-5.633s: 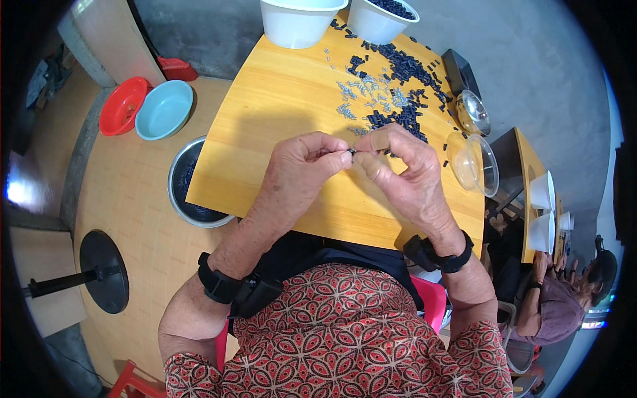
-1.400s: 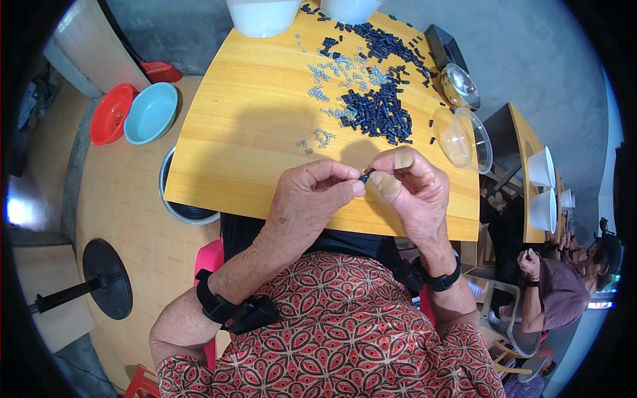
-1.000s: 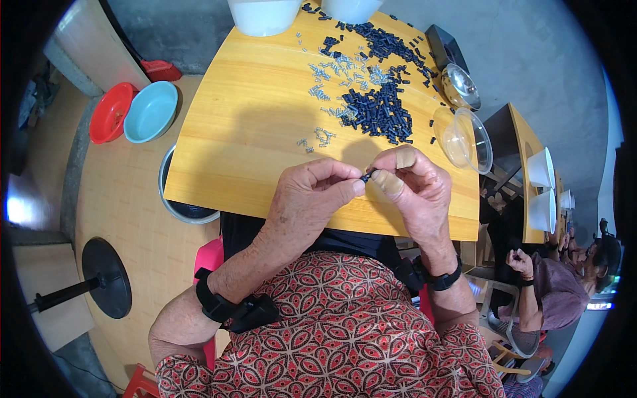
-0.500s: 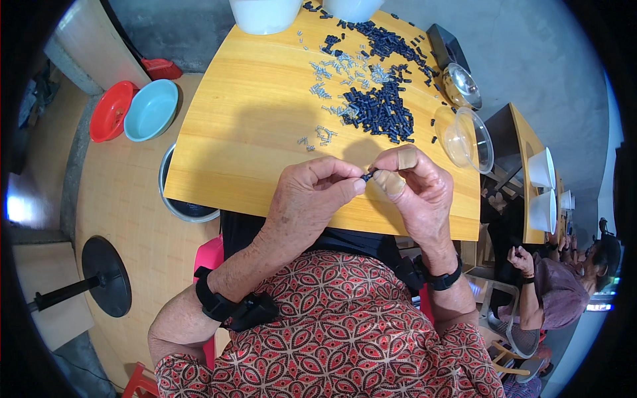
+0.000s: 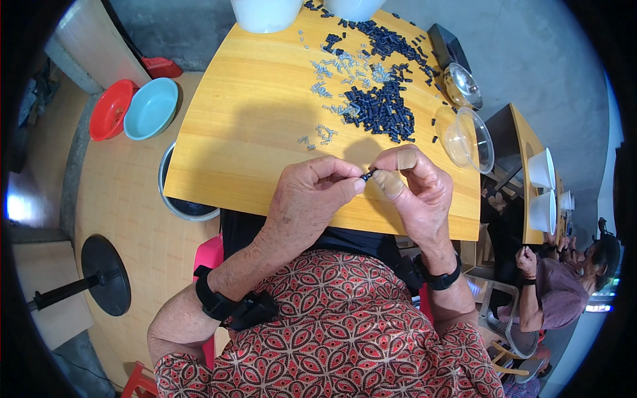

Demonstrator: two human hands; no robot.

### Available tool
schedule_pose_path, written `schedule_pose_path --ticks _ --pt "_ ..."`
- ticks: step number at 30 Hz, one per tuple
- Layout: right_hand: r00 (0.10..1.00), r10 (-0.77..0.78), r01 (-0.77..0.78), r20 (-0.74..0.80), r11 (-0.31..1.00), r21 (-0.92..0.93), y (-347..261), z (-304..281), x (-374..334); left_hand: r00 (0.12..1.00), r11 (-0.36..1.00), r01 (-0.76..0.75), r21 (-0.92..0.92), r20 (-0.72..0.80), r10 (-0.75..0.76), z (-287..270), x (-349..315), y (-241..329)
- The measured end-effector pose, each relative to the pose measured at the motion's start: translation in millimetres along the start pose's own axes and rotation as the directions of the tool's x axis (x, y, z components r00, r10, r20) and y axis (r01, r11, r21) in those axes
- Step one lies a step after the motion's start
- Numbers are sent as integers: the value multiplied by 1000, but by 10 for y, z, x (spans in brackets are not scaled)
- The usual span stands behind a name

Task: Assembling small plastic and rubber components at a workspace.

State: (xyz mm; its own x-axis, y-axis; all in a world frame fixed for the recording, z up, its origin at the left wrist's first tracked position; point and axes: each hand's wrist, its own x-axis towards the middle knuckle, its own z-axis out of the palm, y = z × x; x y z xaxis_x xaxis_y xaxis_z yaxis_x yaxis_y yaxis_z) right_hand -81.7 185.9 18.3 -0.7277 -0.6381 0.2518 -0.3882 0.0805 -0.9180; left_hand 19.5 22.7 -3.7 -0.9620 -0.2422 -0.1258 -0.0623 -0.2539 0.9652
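Between the fingertips of both hands is a small black plastic piece, held above the near part of the wooden table. My left hand pinches its left end with thumb and forefinger. At its other end, my right hand pinches with a taped thumb and forefinger; the fingers hide most of the piece. Beyond my hands lie a heap of small black cylindrical pieces and loose clusters of small silvery screw-like parts. What exactly the silvery parts are is too small to tell.
White tubs stand at the far edge. Along the right edge are a clear plastic bowl, a metal bowl and a black tray. Red and turquoise basins sit on the floor at left. Another person sits at right.
My hands stay almost still, both pinching the small black piece. At the right, the other person's raised hand has shifted slightly.
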Motion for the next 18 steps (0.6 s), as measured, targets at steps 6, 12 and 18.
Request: schedule_pose_path --ticks 6,12,18 --pt "998 -53 54 27 996 -71 25 -1 9 1000 1000 2 8 9 -2 -5 7 -3" --pt "1000 -5 5 14 1000 -15 12 -1 7 1000 1000 4 11 12 -4 -2 13 2" --pt "998 -60 61 21 994 -93 34 18 -16 1000 999 -10 31 5 10 6 3 -49"
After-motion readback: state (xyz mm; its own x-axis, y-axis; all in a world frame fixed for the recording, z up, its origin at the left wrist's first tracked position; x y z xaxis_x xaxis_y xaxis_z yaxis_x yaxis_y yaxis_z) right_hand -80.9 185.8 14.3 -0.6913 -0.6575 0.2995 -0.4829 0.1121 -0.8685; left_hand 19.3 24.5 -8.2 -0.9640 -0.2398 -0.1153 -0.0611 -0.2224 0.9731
